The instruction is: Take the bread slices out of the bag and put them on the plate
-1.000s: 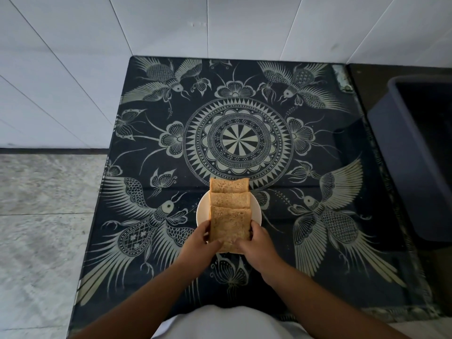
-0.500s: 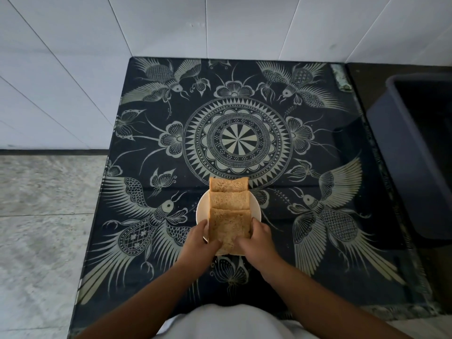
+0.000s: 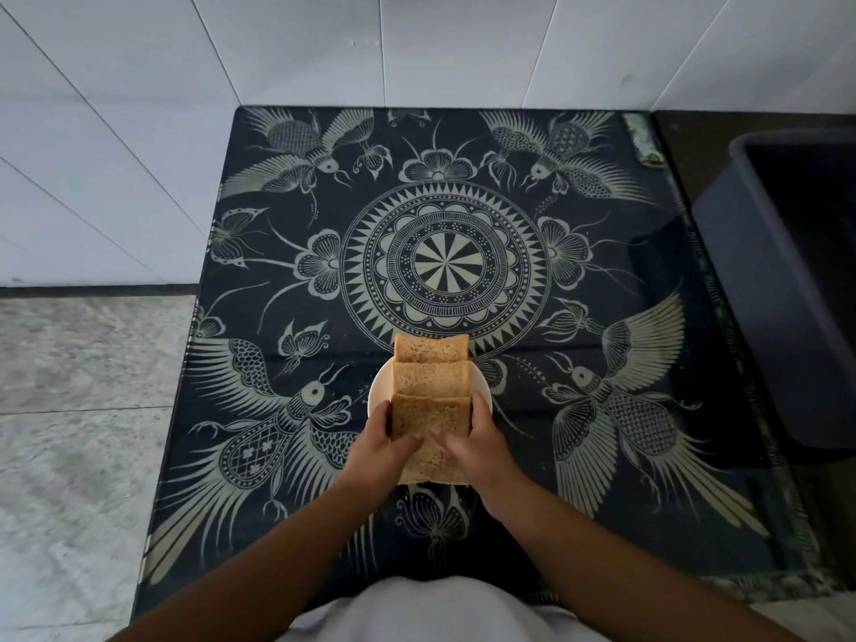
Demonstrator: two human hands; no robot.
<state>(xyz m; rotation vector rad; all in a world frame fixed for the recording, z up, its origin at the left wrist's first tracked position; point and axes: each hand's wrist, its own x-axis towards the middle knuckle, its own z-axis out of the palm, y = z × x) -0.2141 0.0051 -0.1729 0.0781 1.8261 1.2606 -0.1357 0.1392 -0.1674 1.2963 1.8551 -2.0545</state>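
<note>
Bread slices (image 3: 430, 391): brown, laid in an overlapping row on a small white plate (image 3: 377, 393) that sits on the dark patterned table (image 3: 602, 252), near its front edge and just below the central medallion. Three slice edges show stepping away from the camera; a fourth layer may lie under the nearest slice, hard to tell. The far slice overhangs the plate's back rim; the nearest slice (image 3: 428, 421) juts past the front rim toward the person. No bag visible anywhere in view, so, judging from this, the unloading looks finished or nearly so; what seems left is squaring up the row and letting go. Cannot say whether more slices remain out of frame. Left hand (image 3: 377, 449): curled against the left edge of the nearest slice, fingers up along its side, thumb lying over the top face. Right hand (image 3: 479, 449): mirrored on the right edge, thumb also across the top. Both are closed on that front slice, pinching it between them from either side. Forearms come in low from the bottom of the frame, converging on the plate, wrists roughly level. Dark bin (image 3: 787, 289) stands off the table's right side, well apart. White tiled wall (image 3: 324, 48) behind.
</note>
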